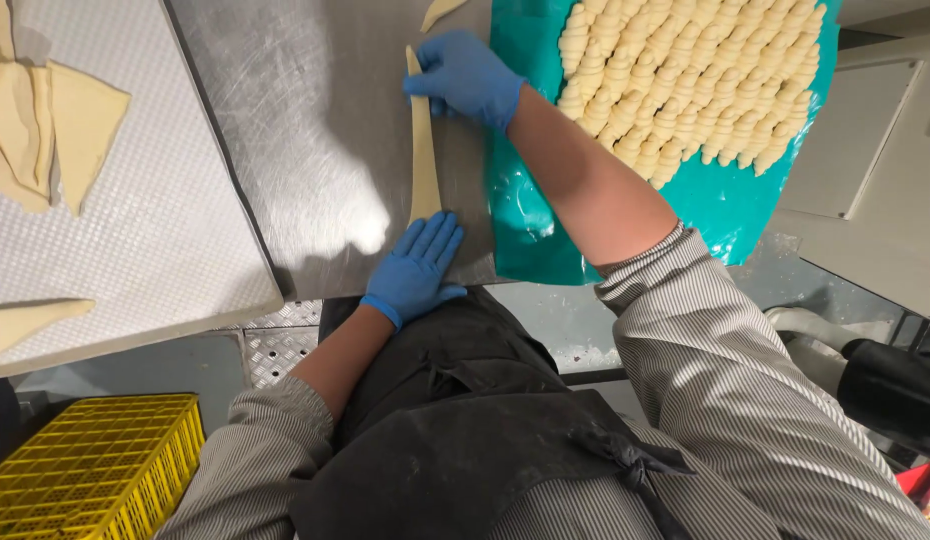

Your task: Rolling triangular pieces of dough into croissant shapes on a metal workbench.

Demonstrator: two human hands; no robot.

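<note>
A long, narrow strip of pale dough (422, 150) lies stretched on the steel table (315, 150). My right hand (467, 75), in a blue glove, pinches the strip's far thin end. My left hand (417, 268), also gloved in blue, lies flat with fingers spread on the strip's wider near end, at the table's front edge. Right of the strip, a teal plastic sheet (715, 205) carries several rows of shaped, rolled croissants (685, 80).
A white perforated tray (155, 240) at left holds cut dough triangles (45, 115). One more dough piece (437, 12) lies at the far table edge. A yellow plastic crate (95, 465) stands on the floor at lower left. A grey surface (865, 140) lies at right.
</note>
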